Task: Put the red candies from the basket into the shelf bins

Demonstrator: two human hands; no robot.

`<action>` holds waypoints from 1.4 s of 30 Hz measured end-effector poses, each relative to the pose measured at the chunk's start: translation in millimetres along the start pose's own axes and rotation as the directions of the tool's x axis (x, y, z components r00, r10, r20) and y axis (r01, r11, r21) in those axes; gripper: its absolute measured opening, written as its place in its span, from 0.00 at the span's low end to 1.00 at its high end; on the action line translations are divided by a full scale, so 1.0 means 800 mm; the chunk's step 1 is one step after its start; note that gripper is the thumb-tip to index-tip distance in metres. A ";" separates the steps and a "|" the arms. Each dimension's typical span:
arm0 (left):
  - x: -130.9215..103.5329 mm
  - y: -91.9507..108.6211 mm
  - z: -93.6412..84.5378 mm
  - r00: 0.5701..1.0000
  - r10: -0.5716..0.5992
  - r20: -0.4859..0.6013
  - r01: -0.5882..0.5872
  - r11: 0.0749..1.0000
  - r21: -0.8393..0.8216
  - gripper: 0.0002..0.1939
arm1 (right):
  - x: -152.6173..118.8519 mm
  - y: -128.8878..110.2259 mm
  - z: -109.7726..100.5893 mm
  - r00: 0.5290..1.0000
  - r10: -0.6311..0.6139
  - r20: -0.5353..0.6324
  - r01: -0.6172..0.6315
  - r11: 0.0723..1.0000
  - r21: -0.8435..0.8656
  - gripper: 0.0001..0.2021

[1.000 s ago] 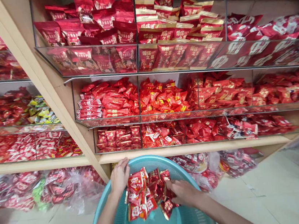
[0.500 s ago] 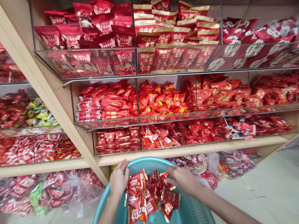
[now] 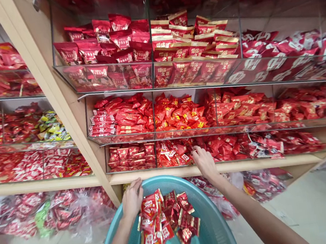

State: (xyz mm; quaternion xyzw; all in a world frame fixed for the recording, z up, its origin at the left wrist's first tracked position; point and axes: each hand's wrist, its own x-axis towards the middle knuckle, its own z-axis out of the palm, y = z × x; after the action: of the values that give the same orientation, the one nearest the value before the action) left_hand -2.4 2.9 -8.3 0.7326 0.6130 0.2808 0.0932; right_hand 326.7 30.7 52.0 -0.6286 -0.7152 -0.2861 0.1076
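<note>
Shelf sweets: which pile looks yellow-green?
The small pile in the left unit's middle row, right beside the slanting wooden post. It is yellow-green; the sweets to its left are red.

The basket (image 3: 217,226) below the right grip (image 3: 204,160) looks like matt plastic; the packets (image 3: 154,222) inside, glossy foil; the shelf edge (image 3: 260,163), smooth pale wood.

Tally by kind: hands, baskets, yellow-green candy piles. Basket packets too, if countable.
Hands: 2 (left hand, right hand)
Teal basket: 1
Yellow-green candy pile: 1
Total: 4
Red packets in basket overlap; no reliable count.
</note>
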 end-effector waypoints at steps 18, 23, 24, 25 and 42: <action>0.002 -0.003 0.001 0.999 0.009 0.031 -0.009 1.000 -0.003 0.19 | 0.018 0.019 -0.033 0.967 0.232 -0.102 -0.152 0.854 0.498 0.10; 0.002 0.000 -0.001 1.000 0.008 0.027 -0.008 1.000 0.004 0.19 | 0.011 0.019 -0.066 0.935 0.322 -0.146 -0.137 0.711 0.689 0.09; 0.002 0.000 -0.001 1.000 0.004 0.024 -0.004 1.000 0.009 0.19 | 0.006 0.016 -0.073 0.935 0.328 -0.137 -0.130 0.675 0.726 0.09; 0.001 0.001 -0.001 1.000 0.000 0.023 0.000 1.000 0.014 0.19 | 0.000 0.011 -0.079 0.936 0.332 -0.113 -0.131 0.630 0.765 0.09; 0.002 0.002 -0.002 1.000 -0.004 0.027 0.004 1.000 0.007 0.19 | -0.123 -0.082 -0.017 0.828 -0.034 0.560 -0.516 0.347 0.783 0.03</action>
State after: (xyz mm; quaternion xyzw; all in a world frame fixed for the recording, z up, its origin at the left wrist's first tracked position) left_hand -1.3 3.4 -5.9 0.7354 0.6142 0.2683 0.0996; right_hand 279.4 -61.8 -5.6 -0.6139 -0.6466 0.3434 0.2952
